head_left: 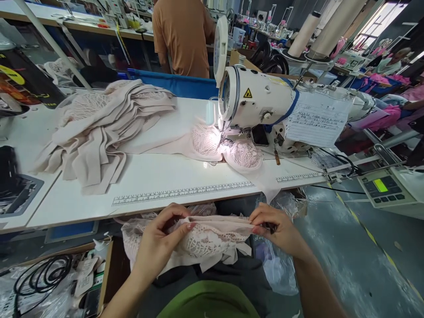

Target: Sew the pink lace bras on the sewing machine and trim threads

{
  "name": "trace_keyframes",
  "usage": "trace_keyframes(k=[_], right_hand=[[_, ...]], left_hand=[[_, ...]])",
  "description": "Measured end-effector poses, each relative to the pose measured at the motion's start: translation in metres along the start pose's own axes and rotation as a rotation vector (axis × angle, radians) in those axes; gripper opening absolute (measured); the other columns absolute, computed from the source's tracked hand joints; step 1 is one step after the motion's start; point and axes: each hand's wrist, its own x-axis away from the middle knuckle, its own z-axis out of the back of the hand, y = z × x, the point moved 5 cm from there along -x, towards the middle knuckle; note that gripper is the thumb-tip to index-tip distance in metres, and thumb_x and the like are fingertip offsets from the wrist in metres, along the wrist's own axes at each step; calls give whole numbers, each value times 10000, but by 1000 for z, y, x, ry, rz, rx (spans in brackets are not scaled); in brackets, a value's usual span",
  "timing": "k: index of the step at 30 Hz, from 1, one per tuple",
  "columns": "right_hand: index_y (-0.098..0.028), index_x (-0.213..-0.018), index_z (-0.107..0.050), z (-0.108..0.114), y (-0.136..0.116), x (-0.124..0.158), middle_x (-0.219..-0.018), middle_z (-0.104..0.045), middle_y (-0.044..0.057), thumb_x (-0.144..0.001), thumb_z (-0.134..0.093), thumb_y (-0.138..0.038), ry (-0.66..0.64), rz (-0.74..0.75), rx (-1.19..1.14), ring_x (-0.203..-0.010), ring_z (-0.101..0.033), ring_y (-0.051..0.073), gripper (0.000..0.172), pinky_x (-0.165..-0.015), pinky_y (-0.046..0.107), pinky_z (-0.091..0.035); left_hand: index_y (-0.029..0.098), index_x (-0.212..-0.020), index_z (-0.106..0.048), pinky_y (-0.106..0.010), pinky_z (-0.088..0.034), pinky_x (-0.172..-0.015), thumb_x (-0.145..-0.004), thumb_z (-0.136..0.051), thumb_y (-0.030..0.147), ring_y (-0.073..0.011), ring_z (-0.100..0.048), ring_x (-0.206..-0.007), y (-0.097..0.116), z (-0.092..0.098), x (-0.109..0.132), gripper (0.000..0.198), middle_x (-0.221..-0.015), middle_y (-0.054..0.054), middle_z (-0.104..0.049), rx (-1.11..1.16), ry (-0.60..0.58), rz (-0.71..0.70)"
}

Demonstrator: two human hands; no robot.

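Note:
Over my lap, in front of the table edge, I hold up a folded pale pink lace bra piece (pixel 212 238). My left hand (pixel 167 234) pinches its left part between thumb and fingers. At its right end my right hand (pixel 273 227) grips the fabric edge, fingers closed. Beyond my hands, a lace bra (pixel 245 154) lies under the lit needle area of a white sewing machine (pixel 261 95), one cup on either side of the needle. Its right band hangs over the table edge. To the left lies a pile of similar beige pieces (pixel 109 119).
A printed ruler (pixel 198 192) runs along the table's front edge. A phone (pixel 260 135) and a small wooden-handled tool (pixel 277 157) lie by the machine. Below left stands a box with coiled black cable (pixel 43 278). A person in a brown shirt (pixel 182 35) stands behind the table.

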Motion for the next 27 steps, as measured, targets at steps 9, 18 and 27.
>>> trace_keyframes(k=[9, 18, 27], right_hand=[[-222, -690, -534, -7, -2, 1, -745, -678, 0, -877, -679, -172, 306, -50, 162, -593, -567, 125, 242, -550, 253, -432], [-216, -836, -720, -8, 2, -5, -733, -655, 19, -907, -676, -271, 291, -195, 174, -589, -525, 131, 101, -535, 260, -400], [-215, -722, -679, 9, -12, -21, -683, -542, -11, -869, -735, -391, -65, -179, -303, -551, -418, 109, 236, -508, 259, -364]], left_hand=[[239, -836, -697, -258, -440, -725, -878, -704, 309, -178, -608, -825, -2, 1, 5, 82, -852, -9, -668, -140, 140, -105], [236, -813, -693, -297, -453, -796, -852, -739, 339, -204, -576, -885, -14, 0, 3, 119, -902, -26, -640, -32, 151, -6], [218, -817, -678, -235, -477, -663, -855, -735, 338, -183, -590, -767, -4, 5, 3, 137, -829, -27, -599, 91, -260, 40]])
